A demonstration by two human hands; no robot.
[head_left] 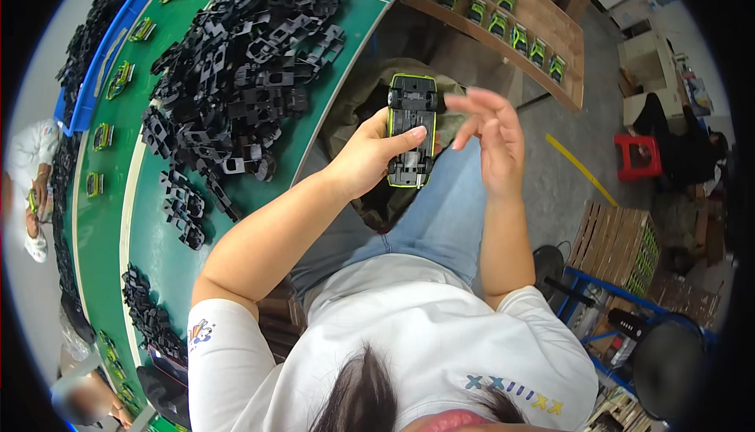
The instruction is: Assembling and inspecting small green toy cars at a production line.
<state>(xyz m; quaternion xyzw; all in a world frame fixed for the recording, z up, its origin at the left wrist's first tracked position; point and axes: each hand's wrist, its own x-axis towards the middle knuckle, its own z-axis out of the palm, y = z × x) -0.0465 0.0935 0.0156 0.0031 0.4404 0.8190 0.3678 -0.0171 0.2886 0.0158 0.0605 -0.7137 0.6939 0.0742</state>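
Observation:
My left hand (377,149) grips a toy car (411,129) by its side, thumb laid across the underside. The car is turned over, so its black base shows with a yellow-green rim around it. Wheels are visible near its far end. Just right of the car is my right hand (495,137), its fingers apart and pointing toward the car, with nothing seen in them. Below the car, over my lap, lies a dark green cloth or bag (354,117). A large heap of black plastic car parts (252,62) covers the green table to my left.
Green-and-black toy cars stand along the green table's (157,220) far strip. A blue bin (76,110) edges it. At far right sits a cardboard tray (543,31) of cars. A red stool (637,157) and stacked trays (613,247) are right. Another person (35,153) works at left.

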